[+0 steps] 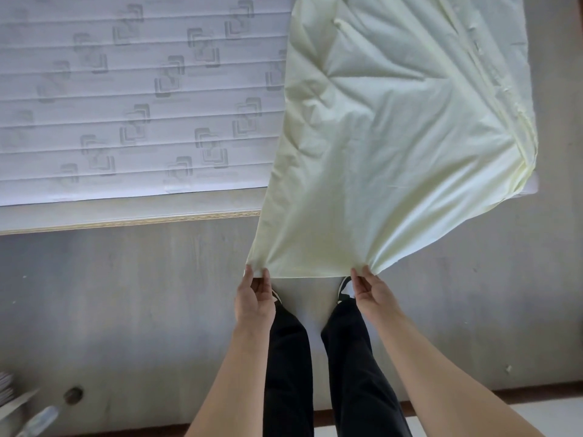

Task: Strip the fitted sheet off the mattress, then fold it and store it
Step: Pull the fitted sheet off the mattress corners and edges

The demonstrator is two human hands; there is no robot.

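Note:
A pale yellow-green fitted sheet (388, 127) lies folded over the right part of a white quilted mattress (132, 99) and hangs off its near edge toward me. My left hand (254, 299) pinches the sheet's near left corner. My right hand (370, 293) pinches the near right corner, where the cloth bunches. Between the two hands the near hem is stretched taut above the floor. The sheet's elastic edge is gathered along its right side. The left part of the mattress is bare.
The mattress sits on a light wooden bed base (126, 220). Grey floor (126, 310) runs in front of and to the right of the bed. My legs and shoes (345, 290) stand under the hem. Some objects (28, 408) lie at the lower left.

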